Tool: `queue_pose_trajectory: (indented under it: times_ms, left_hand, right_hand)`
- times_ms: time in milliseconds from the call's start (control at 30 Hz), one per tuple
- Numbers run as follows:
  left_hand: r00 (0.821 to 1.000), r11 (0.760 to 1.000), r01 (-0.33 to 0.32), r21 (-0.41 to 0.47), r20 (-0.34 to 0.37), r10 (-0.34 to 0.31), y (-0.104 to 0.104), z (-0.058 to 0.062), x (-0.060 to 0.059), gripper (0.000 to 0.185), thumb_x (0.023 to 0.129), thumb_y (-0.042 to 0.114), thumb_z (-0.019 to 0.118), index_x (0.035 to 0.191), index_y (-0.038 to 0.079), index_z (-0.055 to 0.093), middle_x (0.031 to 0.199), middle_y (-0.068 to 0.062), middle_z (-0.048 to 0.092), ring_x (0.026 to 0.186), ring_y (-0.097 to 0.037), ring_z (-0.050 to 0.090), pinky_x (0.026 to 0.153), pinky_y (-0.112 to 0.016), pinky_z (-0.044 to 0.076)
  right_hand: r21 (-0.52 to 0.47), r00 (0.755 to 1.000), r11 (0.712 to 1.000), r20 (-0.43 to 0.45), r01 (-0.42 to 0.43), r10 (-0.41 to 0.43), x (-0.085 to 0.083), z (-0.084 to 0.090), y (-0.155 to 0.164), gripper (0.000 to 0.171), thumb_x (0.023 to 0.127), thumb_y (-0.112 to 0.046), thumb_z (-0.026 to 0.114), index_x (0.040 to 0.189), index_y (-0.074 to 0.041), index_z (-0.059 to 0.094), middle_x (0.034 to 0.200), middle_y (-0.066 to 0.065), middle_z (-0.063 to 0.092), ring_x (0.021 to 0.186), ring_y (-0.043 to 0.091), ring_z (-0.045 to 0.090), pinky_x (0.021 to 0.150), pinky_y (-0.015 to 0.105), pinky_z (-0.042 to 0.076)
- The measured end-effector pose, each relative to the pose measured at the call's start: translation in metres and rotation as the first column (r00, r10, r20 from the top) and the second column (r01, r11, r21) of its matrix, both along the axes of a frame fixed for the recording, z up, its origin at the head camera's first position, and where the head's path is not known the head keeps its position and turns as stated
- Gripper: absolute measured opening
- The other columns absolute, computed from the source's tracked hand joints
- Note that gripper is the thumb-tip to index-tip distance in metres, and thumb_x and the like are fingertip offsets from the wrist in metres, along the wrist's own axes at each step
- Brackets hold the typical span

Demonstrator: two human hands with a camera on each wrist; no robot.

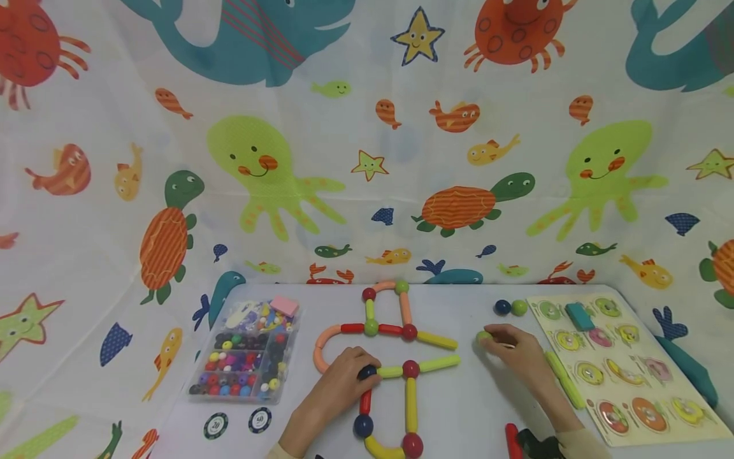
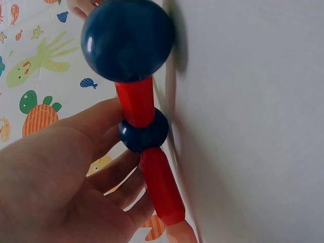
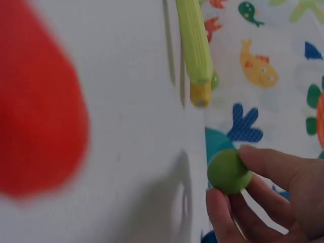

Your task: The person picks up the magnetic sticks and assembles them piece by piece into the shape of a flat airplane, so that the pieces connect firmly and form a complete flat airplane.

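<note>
My left hand (image 1: 338, 386) holds a dark blue ball (image 1: 367, 371) at a corner of a flat figure built of balls and rods; thumb and fingers lie around it in the left wrist view. A red rod (image 2: 136, 104) joins this ball to another dark blue ball (image 2: 126, 40). Right of the figure, my right hand (image 1: 518, 354) pinches a light green ball (image 3: 229, 171) between thumb and fingers. Nearest to it are the free ends of a yellow rod (image 1: 437, 340) and a yellow-green rod (image 1: 439, 364), each attached to a red ball.
A divided bead box (image 1: 232, 366) stands left, with two round chips (image 1: 215, 425) below it. At right lie a fruit puzzle board (image 1: 625, 382), a loose yellow-green rod (image 1: 564, 380) and a red rod (image 1: 513, 440). Two balls (image 1: 503, 307) sit at the back.
</note>
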State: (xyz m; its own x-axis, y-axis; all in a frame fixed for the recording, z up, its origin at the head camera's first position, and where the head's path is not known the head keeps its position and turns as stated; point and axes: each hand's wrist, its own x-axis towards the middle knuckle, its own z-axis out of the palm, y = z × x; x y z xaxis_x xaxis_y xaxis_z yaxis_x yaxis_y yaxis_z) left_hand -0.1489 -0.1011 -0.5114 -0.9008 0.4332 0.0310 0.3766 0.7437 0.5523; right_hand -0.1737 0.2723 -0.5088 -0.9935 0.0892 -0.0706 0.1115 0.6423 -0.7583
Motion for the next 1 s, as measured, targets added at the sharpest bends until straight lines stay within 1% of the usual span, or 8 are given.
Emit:
queue_pose_trajectory:
  times_ms: [67, 167, 333, 567, 800, 1000]
  left_hand:
    - [1.000, 1.000, 0.001, 0.003, -0.004, -0.001, 0.000, 0.000, 0.000, 0.026, 0.093, 0.034, 0.074, 0.115, 0.020, 0.074, 0.108, 0.009, 0.067, 0.104, -0.010, 0.056, 0.094, -0.032, 0.053]
    - [1.000, 1.000, 0.001, 0.001, -0.003, -0.001, 0.000, 0.000, -0.001, 0.026, 0.093, 0.035, 0.074, 0.115, 0.020, 0.074, 0.108, 0.009, 0.067, 0.104, -0.010, 0.056, 0.094, -0.032, 0.053]
    - [1.000, 1.000, -0.001, -0.001, 0.008, 0.001, 0.000, 0.001, -0.001, 0.026, 0.093, 0.035, 0.073, 0.115, 0.021, 0.074, 0.109, 0.008, 0.067, 0.105, -0.009, 0.055, 0.094, -0.031, 0.054]
    - [1.000, 1.000, -0.003, 0.000, 0.010, 0.003, -0.001, 0.001, -0.001, 0.026, 0.094, 0.035, 0.073, 0.115, 0.021, 0.074, 0.109, 0.009, 0.067, 0.104, -0.009, 0.055, 0.094, -0.032, 0.054]
    - [1.000, 1.000, -0.007, 0.007, 0.013, 0.007, 0.000, 0.001, -0.001, 0.025, 0.093, 0.035, 0.074, 0.115, 0.021, 0.074, 0.108, 0.009, 0.067, 0.104, -0.009, 0.055, 0.094, -0.031, 0.054]
    - [1.000, 1.000, -0.008, -0.002, 0.011, 0.008, 0.000, 0.001, 0.000, 0.025, 0.093, 0.035, 0.074, 0.115, 0.022, 0.074, 0.108, 0.009, 0.066, 0.104, -0.009, 0.056, 0.094, -0.032, 0.054]
  right_hand:
    - [-0.018, 1.000, 1.000, 0.007, -0.026, 0.026, 0.003, 0.002, -0.008, 0.045, 0.093, -0.040, 0.073, 0.128, -0.012, 0.068, 0.121, 0.009, 0.071, 0.114, 0.027, 0.066, 0.090, 0.033, 0.055]
    - [-0.044, 0.999, 0.998, 0.023, -0.040, 0.041, 0.005, 0.002, -0.019, 0.043, 0.091, -0.038, 0.076, 0.124, -0.012, 0.070, 0.118, 0.007, 0.072, 0.112, 0.026, 0.067, 0.088, 0.035, 0.056]
    - [-0.053, 0.997, 0.997, 0.046, -0.055, 0.058, 0.006, -0.001, -0.028, 0.041, 0.090, -0.036, 0.078, 0.123, -0.014, 0.070, 0.117, 0.004, 0.072, 0.112, 0.025, 0.067, 0.090, 0.042, 0.056]
    - [-0.053, 0.995, 0.996, 0.064, -0.078, 0.081, 0.004, -0.004, -0.031, 0.039, 0.090, -0.036, 0.077, 0.124, -0.016, 0.070, 0.115, 0.001, 0.073, 0.112, 0.024, 0.067, 0.093, 0.046, 0.055]
    - [-0.081, 0.993, 0.992, 0.064, -0.093, 0.098, 0.005, -0.002, -0.030, 0.040, 0.092, -0.035, 0.075, 0.126, -0.015, 0.069, 0.119, 0.003, 0.072, 0.117, 0.027, 0.066, 0.097, 0.047, 0.054]
    - [-0.070, 0.990, 0.988, 0.039, -0.136, 0.139, 0.003, -0.001, -0.032, 0.035, 0.095, -0.027, 0.072, 0.127, -0.014, 0.068, 0.123, 0.005, 0.071, 0.118, 0.027, 0.065, 0.100, 0.044, 0.054]
